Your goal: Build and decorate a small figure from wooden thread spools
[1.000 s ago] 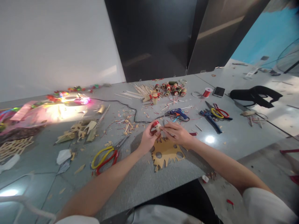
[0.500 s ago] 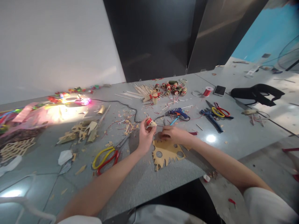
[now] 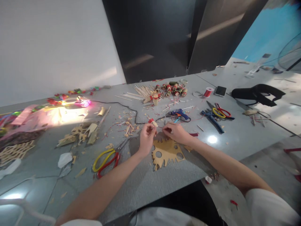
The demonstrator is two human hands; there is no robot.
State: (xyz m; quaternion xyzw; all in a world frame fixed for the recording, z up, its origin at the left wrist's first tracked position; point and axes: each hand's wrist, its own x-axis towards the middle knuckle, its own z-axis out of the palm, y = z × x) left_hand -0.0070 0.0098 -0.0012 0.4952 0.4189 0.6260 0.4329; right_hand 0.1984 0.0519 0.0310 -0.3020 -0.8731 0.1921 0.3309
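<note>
Between the fingertips of my left hand (image 3: 146,139) is a small bamboo piece (image 3: 152,122) with a red band, its lower part covered by the fingers. A short stretch of red thread (image 3: 160,127) runs from it toward my right hand (image 3: 176,133), whose thumb and forefinger are pinched at the thread's end. Just below both hands, a tan sheet (image 3: 168,151) with round holes and jagged edges lies flat on the table. Yellow-and-red-handled scissors (image 3: 107,160) rest left of the sheet. Beyond my right hand lies a blue glue gun (image 3: 180,113).
Banded bamboo pieces (image 3: 175,88) and thin sticks (image 3: 143,90) are heaped at the back. To the right are blue-handled pliers (image 3: 215,122), a red thread spool (image 3: 208,92), a phone (image 3: 220,91) and a black strap-like object (image 3: 257,93). Lit string lights (image 3: 83,102) and a black cable (image 3: 124,105) lie left.
My right hand has shifted slightly up, and the red thread between the hands shows more plainly. My left hand has turned the banded bamboo piece a little; its fingers now cover more of it.
</note>
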